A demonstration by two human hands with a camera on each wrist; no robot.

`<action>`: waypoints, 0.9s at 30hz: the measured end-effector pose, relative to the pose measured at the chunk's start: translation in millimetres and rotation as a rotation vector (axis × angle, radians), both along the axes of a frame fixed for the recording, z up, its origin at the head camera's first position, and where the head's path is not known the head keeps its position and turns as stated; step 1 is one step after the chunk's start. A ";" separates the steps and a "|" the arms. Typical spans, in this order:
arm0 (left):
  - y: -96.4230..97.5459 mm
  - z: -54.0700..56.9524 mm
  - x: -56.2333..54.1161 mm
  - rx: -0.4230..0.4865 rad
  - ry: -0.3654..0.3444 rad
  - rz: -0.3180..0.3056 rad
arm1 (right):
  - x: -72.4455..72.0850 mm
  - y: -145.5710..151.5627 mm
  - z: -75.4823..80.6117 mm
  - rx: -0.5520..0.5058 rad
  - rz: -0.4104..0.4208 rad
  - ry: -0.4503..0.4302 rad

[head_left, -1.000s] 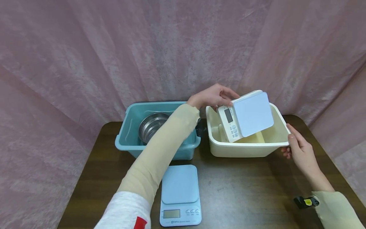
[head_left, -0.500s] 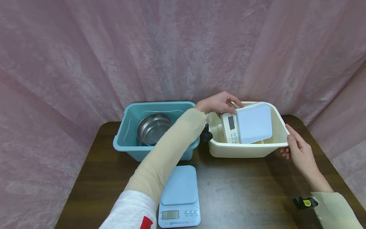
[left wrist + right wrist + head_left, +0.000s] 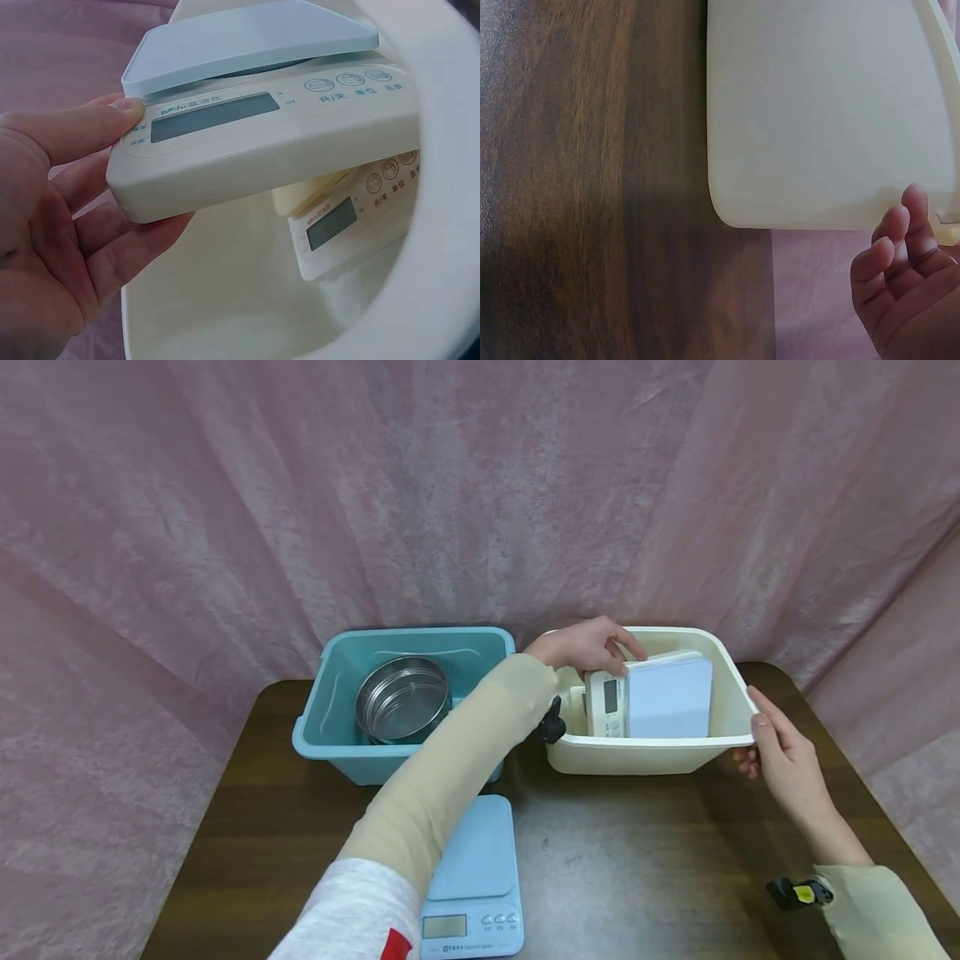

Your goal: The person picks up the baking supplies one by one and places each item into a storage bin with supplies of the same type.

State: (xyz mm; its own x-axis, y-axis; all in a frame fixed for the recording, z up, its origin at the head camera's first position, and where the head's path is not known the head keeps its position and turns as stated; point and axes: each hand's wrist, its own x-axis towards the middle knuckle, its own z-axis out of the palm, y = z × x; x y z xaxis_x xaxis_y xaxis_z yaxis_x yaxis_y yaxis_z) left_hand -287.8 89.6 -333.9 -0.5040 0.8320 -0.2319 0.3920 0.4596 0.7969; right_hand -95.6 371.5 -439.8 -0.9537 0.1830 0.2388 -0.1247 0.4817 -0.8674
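Note:
A white kitchen scale [image 3: 670, 700] with a pale blue platform is tilted inside the cream-white bin [image 3: 633, 758]. My left hand [image 3: 587, 645] holds its upper left corner, thumb on top beside the display and fingers beneath in the left wrist view. Below it in that view lies a second white scale [image 3: 332, 225] with a yellowish platform, partly hidden. At the bin's right front corner, my right hand [image 3: 787, 762] grips the rim, thumb on top. Several of its fingers [image 3: 876, 259] are curled by the outer wall in the right wrist view.
Left of the cream bin stands a teal bin [image 3: 367, 766] holding round stainless steel pans [image 3: 402, 700]. A light blue kitchen scale [image 3: 476, 860] lies on the dark wooden table [image 3: 622, 860], partly behind my left sleeve. A pink curtain [image 3: 450, 493] hangs behind.
My left hand has lowered the scale deeper into the cream bin, moving slightly right and turning it more level. My right hand has stayed at the rim.

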 end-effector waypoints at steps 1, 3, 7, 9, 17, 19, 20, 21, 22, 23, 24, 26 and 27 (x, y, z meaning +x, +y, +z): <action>0.8 -0.9 0.1 -0.002 0.003 -0.002 | 0.0 -0.2 -0.1 0.000 0.001 0.001; 2.1 -2.6 0.3 -0.004 0.003 -0.002 | -0.1 -0.8 -0.1 0.003 0.003 0.004; 4.2 -5.9 0.7 -0.017 -0.007 0.009 | 0.0 -1.4 0.1 0.002 0.003 0.006; 5.2 -7.0 1.0 -0.027 -0.012 0.015 | 0.0 -1.2 0.1 -0.001 0.000 0.009; 10.4 -7.9 4.4 -0.034 -0.002 0.023 | 0.2 -0.3 0.8 0.001 -0.004 0.009; 11.7 -8.4 5.2 -0.029 -0.003 0.028 | 0.1 -0.3 0.8 0.003 -0.006 0.008; 12.3 -8.7 5.5 -0.025 -0.002 0.029 | 0.2 -0.3 0.7 0.004 -0.006 0.007; 12.6 -8.9 5.7 -0.020 0.000 0.032 | 0.3 -0.4 0.7 0.006 -0.007 0.007; 12.7 -9.3 5.8 -0.014 0.005 0.033 | 0.4 -0.4 0.6 0.009 -0.006 0.007; 12.6 -9.6 5.9 -0.013 0.014 0.035 | 0.4 -0.4 0.5 0.010 -0.006 0.007; 12.4 -9.9 5.9 -0.009 0.028 0.035 | 0.3 -0.4 0.5 0.011 -0.006 0.006; 11.9 -10.3 5.7 -0.008 0.072 0.032 | 0.0 -0.6 0.5 0.010 -0.006 0.005; 11.7 -10.5 5.5 -0.011 0.098 0.032 | -0.3 -0.7 0.6 0.011 -0.006 0.005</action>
State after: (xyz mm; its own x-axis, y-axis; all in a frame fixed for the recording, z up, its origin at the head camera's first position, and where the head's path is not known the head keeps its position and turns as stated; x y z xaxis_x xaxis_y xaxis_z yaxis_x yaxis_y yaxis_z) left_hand -282.3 101.3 -344.4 -0.5507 0.8129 -0.1898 0.4527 0.4818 0.7503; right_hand -95.8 370.8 -439.3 -0.9514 0.1864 0.2451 -0.1256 0.4919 -0.8615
